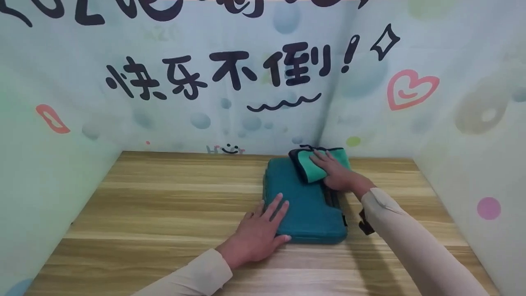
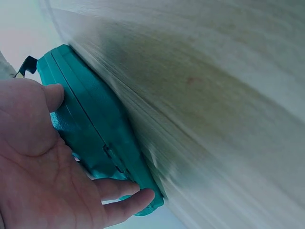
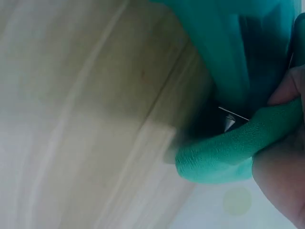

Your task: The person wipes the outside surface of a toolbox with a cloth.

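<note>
A teal case (image 1: 306,201) lies near the tabletop's (image 1: 164,197) far right corner. The left hand (image 1: 257,234) presses its near-left edge, fingers straight; the right hand (image 1: 337,172) presses a cloth (image 1: 306,164) on its far end, fingers flat.

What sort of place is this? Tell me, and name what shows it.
Probably a small staged booth rather than a home: a bare wooden tabletop is boxed in on three sides by printed backdrop panels with cartoon lettering, hearts and bubbles, and holds only a teal case and cloth.

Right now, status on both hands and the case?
Left hand flat, bracing the teal case at its near left corner. Right hand pressing a green cloth on the case's far end. Case lies flat on the wooden table. Nothing in the way.
</note>
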Action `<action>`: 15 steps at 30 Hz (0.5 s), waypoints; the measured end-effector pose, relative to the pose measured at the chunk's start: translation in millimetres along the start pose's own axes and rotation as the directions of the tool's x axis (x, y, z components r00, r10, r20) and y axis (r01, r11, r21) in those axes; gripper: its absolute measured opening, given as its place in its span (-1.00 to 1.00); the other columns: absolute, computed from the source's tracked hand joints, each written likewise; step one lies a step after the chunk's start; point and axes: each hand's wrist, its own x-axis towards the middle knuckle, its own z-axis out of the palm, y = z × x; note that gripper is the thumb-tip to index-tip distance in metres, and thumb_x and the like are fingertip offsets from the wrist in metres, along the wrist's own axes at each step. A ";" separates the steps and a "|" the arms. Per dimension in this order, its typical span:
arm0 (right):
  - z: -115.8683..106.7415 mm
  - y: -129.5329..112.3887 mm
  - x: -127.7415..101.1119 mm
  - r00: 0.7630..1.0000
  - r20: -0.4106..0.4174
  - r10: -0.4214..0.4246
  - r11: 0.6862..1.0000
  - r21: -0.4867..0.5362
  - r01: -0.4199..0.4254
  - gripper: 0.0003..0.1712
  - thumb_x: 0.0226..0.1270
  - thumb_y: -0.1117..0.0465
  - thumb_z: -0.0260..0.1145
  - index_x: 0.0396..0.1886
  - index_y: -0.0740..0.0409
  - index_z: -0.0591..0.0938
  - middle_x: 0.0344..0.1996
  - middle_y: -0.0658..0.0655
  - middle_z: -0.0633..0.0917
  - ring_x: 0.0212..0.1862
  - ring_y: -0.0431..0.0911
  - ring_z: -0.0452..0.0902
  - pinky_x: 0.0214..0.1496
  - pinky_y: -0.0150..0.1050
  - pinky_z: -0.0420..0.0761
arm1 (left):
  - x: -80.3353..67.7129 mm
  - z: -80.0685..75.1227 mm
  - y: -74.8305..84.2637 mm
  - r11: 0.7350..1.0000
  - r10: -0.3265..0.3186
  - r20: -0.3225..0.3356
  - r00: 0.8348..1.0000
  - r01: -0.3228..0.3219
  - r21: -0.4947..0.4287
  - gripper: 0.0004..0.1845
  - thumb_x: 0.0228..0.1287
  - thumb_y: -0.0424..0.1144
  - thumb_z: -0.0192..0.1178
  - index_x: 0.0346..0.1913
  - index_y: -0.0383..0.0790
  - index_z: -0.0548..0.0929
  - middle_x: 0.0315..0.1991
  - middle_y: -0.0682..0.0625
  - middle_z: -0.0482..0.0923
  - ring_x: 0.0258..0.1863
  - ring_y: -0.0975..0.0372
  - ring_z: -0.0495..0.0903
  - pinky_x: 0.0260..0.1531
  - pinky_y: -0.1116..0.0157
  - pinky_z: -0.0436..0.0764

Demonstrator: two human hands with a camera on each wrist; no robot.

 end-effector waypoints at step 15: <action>10.2 -12.9 -40.9 0.980 0.051 -0.191 0.981 0.046 0.189 -0.03 0.04 0.67 -0.13 0.58 0.44 0.00 0.57 0.42 -0.06 0.51 0.46 -0.44 0.41 0.40 -0.22 | 1.5 3.0 -0.6 1.000 -0.006 -0.013 1.000 0.007 0.006 -0.10 0.50 0.33 -0.09 0.67 0.05 -0.19 0.65 0.03 -0.39 0.52 -0.23 -0.03 0.29 -0.22 0.27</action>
